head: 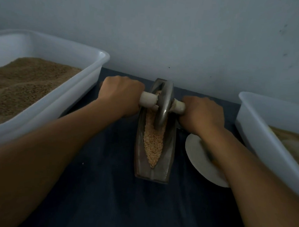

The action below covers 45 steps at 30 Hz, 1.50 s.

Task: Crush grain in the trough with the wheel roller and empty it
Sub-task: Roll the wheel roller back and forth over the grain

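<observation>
A long narrow metal trough (168, 150) lies lengthwise on the dark table, its groove filled with pale yellow grain (153, 146). The grey metal wheel roller (163, 105) stands upright in the groove toward the far end. A pale handle bar runs through its hub. My left hand (119, 95) grips the left end of the handle, and my right hand (203, 112) grips the right end. Both fists hide the outer tips of the handle.
A white plastic tub (86, 83) of brown ground grain stands at the left. Another white tub (262, 125) with pale contents stands at the right. A white round plate (200, 164) lies under my right forearm. A grey wall rises just behind the trough.
</observation>
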Motion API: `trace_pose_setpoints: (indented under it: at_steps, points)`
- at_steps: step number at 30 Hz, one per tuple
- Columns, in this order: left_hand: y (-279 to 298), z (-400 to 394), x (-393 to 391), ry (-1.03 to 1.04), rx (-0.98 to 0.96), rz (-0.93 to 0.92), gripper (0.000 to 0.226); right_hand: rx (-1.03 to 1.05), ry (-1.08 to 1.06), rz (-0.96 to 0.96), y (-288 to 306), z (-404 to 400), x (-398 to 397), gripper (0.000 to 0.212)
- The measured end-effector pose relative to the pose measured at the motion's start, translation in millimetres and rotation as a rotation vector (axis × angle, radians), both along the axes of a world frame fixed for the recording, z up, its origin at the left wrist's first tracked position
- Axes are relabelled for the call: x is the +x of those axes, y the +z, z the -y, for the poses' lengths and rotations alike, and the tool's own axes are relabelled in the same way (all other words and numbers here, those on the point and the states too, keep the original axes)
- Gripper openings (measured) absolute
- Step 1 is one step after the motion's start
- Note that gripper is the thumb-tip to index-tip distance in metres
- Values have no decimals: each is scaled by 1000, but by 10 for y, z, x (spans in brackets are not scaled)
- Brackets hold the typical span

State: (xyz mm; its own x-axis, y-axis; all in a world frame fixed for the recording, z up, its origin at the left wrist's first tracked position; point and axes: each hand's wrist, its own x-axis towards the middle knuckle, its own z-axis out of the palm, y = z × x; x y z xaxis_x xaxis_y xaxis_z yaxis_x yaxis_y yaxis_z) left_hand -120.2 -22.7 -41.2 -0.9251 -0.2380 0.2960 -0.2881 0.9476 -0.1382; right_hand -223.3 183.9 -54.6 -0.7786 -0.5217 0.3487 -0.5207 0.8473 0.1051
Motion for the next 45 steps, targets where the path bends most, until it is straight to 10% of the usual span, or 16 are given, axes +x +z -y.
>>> trace_pose_setpoints:
  at_steps: [19,45]
  points:
    - [23,-126,621,-64,31,60,27,-3,111,-82,59,-311,768,19]
    - [-98,157,-199,-9,58,-17,17,55,90,15,141,122,-185,20]
